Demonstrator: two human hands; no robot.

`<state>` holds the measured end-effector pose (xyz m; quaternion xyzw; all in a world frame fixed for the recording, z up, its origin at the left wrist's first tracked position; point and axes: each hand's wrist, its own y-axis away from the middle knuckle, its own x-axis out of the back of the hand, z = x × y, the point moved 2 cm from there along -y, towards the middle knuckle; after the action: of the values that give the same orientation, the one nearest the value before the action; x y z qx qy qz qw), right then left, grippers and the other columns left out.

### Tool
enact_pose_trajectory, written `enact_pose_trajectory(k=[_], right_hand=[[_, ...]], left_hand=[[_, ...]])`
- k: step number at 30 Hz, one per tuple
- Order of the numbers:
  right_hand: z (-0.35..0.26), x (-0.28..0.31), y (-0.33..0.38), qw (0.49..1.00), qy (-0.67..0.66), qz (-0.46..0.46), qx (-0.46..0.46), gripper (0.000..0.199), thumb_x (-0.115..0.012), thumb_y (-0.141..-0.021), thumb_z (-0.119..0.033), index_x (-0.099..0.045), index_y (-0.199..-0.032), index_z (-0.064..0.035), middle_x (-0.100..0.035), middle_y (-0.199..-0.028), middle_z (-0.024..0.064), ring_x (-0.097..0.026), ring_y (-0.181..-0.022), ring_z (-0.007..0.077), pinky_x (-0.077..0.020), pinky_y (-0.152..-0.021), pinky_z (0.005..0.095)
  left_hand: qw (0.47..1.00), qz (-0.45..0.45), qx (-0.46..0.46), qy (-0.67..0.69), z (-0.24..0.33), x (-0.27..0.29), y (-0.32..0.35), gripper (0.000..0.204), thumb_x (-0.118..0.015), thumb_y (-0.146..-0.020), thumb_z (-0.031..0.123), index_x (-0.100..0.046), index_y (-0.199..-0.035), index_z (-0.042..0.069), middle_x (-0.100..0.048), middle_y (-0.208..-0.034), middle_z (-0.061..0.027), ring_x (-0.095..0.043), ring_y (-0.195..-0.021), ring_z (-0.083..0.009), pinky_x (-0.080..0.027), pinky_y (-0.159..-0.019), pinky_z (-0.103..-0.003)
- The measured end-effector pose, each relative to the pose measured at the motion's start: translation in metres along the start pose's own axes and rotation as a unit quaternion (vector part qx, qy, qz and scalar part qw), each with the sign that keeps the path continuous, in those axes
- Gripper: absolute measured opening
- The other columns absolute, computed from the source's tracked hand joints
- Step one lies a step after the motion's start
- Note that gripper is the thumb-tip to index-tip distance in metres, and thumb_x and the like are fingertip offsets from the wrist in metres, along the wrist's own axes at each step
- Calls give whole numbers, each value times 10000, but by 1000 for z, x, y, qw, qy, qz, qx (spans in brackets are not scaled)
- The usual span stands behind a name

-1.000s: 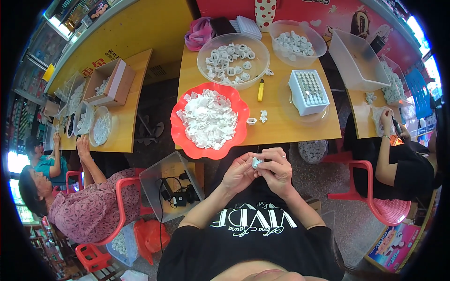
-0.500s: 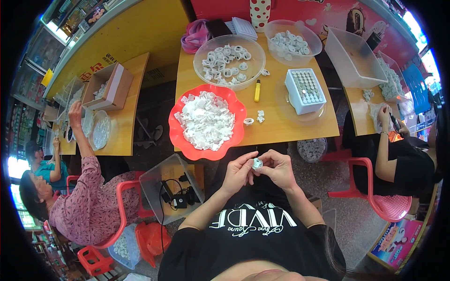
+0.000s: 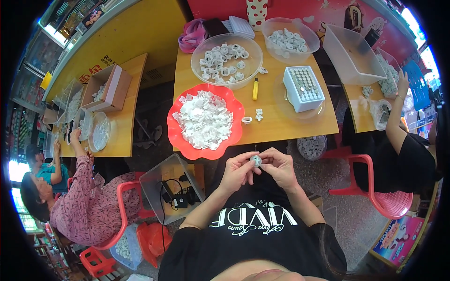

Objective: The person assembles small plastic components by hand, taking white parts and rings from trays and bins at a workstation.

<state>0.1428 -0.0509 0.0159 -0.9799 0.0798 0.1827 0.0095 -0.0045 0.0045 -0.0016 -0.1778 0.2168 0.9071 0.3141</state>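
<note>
A small round white part with a greyish-green centre (image 3: 256, 160) is pinched between my two hands, over my lap and just off the table's front edge. My left hand (image 3: 238, 171) closes thumb and fingers on its left side. From the right, my right hand (image 3: 279, 168) grips the same part with its fingertips. Beyond them a red scalloped bowl (image 3: 176, 132) holds a heap of flat white plastic pieces (image 3: 206, 119). On the table (image 3: 267, 133), a white ring-shaped part (image 3: 247, 120) and small white pieces (image 3: 259, 114) lie right of the bowl.
Farther back stand a clear bowl (image 3: 194, 61) of white parts, another clear tub (image 3: 315, 41), a yellow-and-black cutter (image 3: 255, 89) and a white rack (image 3: 293, 104) of round pieces. Co-workers sit left (image 3: 84, 206) and right (image 3: 379, 164). A clear bin with cables (image 3: 154, 175) stands at lower left.
The small part has turned in my fingers, so its round face now shows. The right co-worker's arm has reached toward the far bins; the left co-worker's raised arm has lowered.
</note>
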Motion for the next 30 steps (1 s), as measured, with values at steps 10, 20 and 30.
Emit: enact_pose_trajectory(k=[10, 20, 30], right_hand=[[4, -4, 4, 998, 32, 48, 39, 189, -595, -790, 151, -636, -939, 42, -586, -904, 63, -626, -740, 108, -502, -643, 219], [15, -5, 5, 988, 124, 80, 55, 161, -557, -788, 152, -617, -894, 47, -558, -902, 60, -633, -709, 109, -512, -612, 213], [3, -13, 3, 968, 190, 124, 109, 148, -584, -747, 125, -592, -864, 35, -566, -873, 67, -616, -689, 102, -508, -595, 235]], left_hand=[[1000, -9, -25, -9, -1, -3, 2, 290, -546, -938, 73, -585, -1215, -4, -678, -756, -104, -558, -448, -74, -376, -365, -158], [980, 44, -121, -151, -10, -10, 1, 265, -552, -926, 35, -577, -1184, -18, -654, -748, -60, -553, -535, -45, -405, -425, -174], [956, 71, -199, -203, -13, -14, 4, 202, -569, -892, -43, -445, -1044, 9, -659, -789, -60, -592, -612, -59, -456, -502, -179]])
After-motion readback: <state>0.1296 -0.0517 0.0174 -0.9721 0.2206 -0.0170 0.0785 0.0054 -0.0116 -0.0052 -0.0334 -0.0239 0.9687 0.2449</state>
